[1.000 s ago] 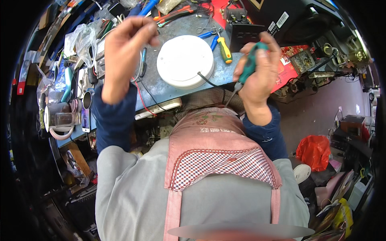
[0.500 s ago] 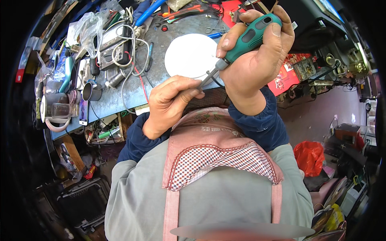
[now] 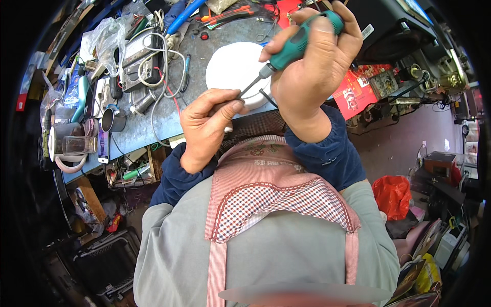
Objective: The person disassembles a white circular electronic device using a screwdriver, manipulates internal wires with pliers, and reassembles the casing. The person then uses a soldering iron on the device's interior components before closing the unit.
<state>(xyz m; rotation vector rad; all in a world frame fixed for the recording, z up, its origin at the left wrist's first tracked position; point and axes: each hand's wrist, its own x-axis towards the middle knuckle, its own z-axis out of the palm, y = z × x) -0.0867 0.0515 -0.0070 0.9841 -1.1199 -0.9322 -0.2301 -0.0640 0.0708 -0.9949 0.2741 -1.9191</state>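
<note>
My right hand (image 3: 317,69) is wrapped round the green and black handle of a screwdriver (image 3: 295,49), its shaft slanting down to the left. At the shaft's lower end, the thumb and fingers of my left hand (image 3: 207,123) pinch the tip; whether a small part sits there too is hidden. Just beyond both hands, a round white disc-shaped thing (image 3: 230,66) lies on the bench, partly covered by my left fingers. A short black cord (image 3: 268,97) shows by its near right edge, below the screwdriver shaft.
The grey-blue bench (image 3: 146,125) bears a multimeter (image 3: 140,71) with tangled cables, a metal cup (image 3: 113,120), a phone (image 3: 104,146) and a glass mug (image 3: 76,143) on the left. Pliers and red-handled tools (image 3: 225,18) lie at the back. Right stands a red printed sheet (image 3: 353,97).
Both hands have shifted a little left with the screwdriver, and its handle has turned slightly in my right hand. My left fingers still pinch the tip. The whole view has shifted slightly.
</note>
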